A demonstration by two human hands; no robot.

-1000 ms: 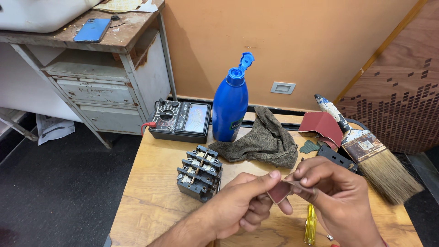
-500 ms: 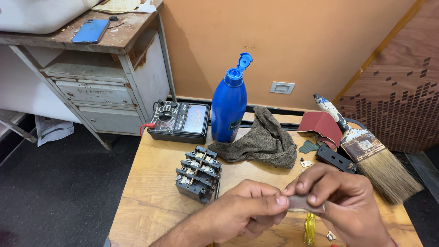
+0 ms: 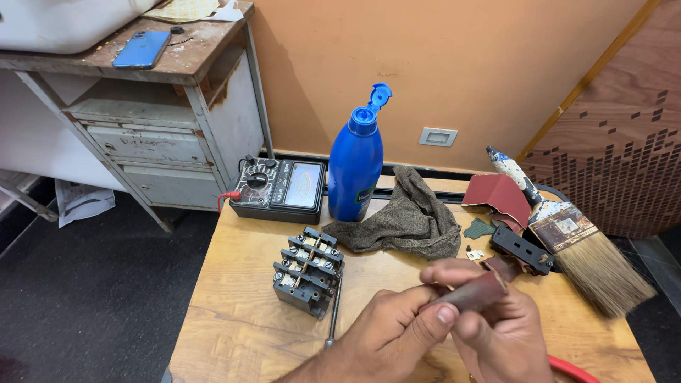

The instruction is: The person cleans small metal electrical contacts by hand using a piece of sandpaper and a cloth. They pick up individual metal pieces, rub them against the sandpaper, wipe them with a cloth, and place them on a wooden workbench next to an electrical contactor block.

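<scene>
1. Reddish-brown sandpaper strip (image 3: pixel 474 292) sits low over the wooden table (image 3: pixel 234 312), pinched between both hands.
2. Left hand (image 3: pixel 390 333) curls closed, thumb and forefinger gripping the strip's near end.
3. Right hand (image 3: pixel 496 326) folds its fingers over the far end, also clamped on it.
4. Grey terminal block (image 3: pixel 307 271) and crumpled olive cloth (image 3: pixel 408 220) lie just beyond the hands.

Bottle (image 3: pixel 355 170) stands behind cloth (image 3: pixel 408 220), meter (image 3: pixel 279 188) left, brush (image 3: pixel 567 230) right.
</scene>
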